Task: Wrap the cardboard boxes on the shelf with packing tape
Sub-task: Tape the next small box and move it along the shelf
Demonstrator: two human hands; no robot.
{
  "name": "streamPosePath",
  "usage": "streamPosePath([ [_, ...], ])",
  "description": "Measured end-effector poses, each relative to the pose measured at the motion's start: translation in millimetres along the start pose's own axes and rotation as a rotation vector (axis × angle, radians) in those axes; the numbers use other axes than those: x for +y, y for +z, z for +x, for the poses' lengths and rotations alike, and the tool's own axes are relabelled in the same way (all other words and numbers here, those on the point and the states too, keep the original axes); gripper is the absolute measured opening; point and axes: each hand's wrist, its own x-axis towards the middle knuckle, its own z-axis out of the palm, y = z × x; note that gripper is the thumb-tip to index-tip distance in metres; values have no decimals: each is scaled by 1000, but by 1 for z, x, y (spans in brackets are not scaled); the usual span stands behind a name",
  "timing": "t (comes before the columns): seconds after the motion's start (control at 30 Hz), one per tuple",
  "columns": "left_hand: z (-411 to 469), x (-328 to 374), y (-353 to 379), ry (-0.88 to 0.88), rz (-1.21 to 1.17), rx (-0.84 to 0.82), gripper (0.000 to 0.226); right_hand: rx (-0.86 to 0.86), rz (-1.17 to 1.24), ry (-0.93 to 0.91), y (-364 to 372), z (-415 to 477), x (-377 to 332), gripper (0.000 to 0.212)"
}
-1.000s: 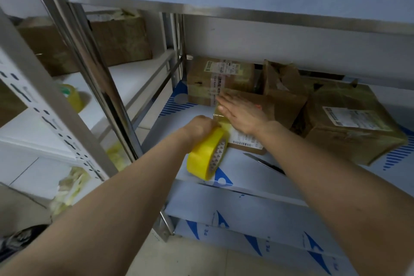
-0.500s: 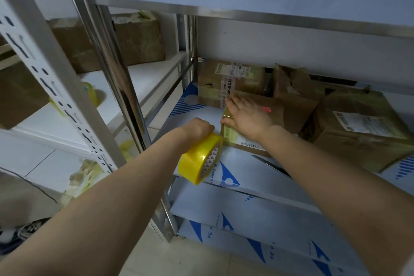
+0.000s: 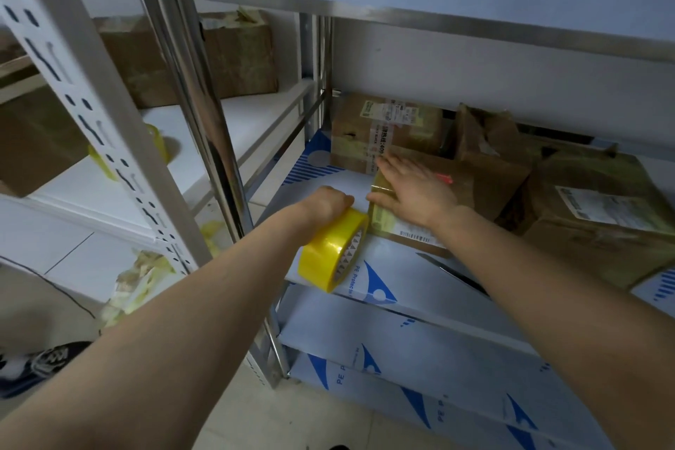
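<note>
"Two forearms come in nearest us. What is the left grip (image 3: 325, 203) doing?"

"Clenched over the yellow tape roll (image 3: 334, 254). The roll hangs at the front lip of the shelf (image 3: 420, 281), just beside the near left corner of the small cardboard box (image 3: 471, 190)."

"And the right grip (image 3: 412, 190)?"

"Released, with fingers straight, palm flat on the box top and thumb at the left edge. It grasps nothing and only pins the box down."

"Which step is that?"

"I'd judge a band is being laid over the box's left end, one side pulling and the other pressing. Next the roll has to travel round the box under tension, while the flat palm smooths the strip and keeps the box from sliding. Then comes a cut. A thin dark blade-like thing (image 3: 453, 274) lies on the shelf by the right forearm, though I can't say what it is."

"How does the box look?"

"Small, brown and low. There's glossy yellowish tape on its left end, a barcode label on the front face and a red mark on top. It lies near the shelf's front, towards the left."

"Further back?"

"A labelled box (image 3: 387, 128) sits at the rear, just beyond the fingertips, with a crumpled box (image 3: 489, 153) beside it. On the right is a large box (image 3: 599, 223) with a white label. I can't tell how fully those are wrapped."
</note>
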Motion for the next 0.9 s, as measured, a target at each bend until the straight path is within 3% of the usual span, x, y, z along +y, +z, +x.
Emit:
streamPosePath([
  [0.23, 0, -4, -1, 34, -46, -5, 46, -22, 5, 2, 2, 0, 1, 65],
  [0.33, -2, -7, -2, 44, -110, -25, 34, -42, 63, 4, -2, -2, 2, 67],
  [0.4, -4, -12, -3, 35, -189, -41, 15, 99, 294, 14, -8, -11, 0, 59],
  [0.47, -8, -17, -3, 33, -269, -68, 17, 409, 619, 75, -6, -24, -8, 39],
  [0.53, -11, -20, -3, 63, -343, -95, 18, 512, 869, 190, -3, -34, -26, 25],
  [0.6, -14, -24, -2, 98, -367, -115, 15, 353, 930, 248, 1, -34, -42, 23],
  [0.7, -19, -28, -1, 137, -392, -121, 12, 148, 817, 234, -4, -31, -54, 41],
  [0.8, -22, -33, 0, 178, -412, -132, 12, 68, 639, 226, -14, -32, -61, 50],
  [0.9, -26, -36, -1, 211, -440, -136, 12, 14, 505, 244, -21, -26, -64, 43],
])
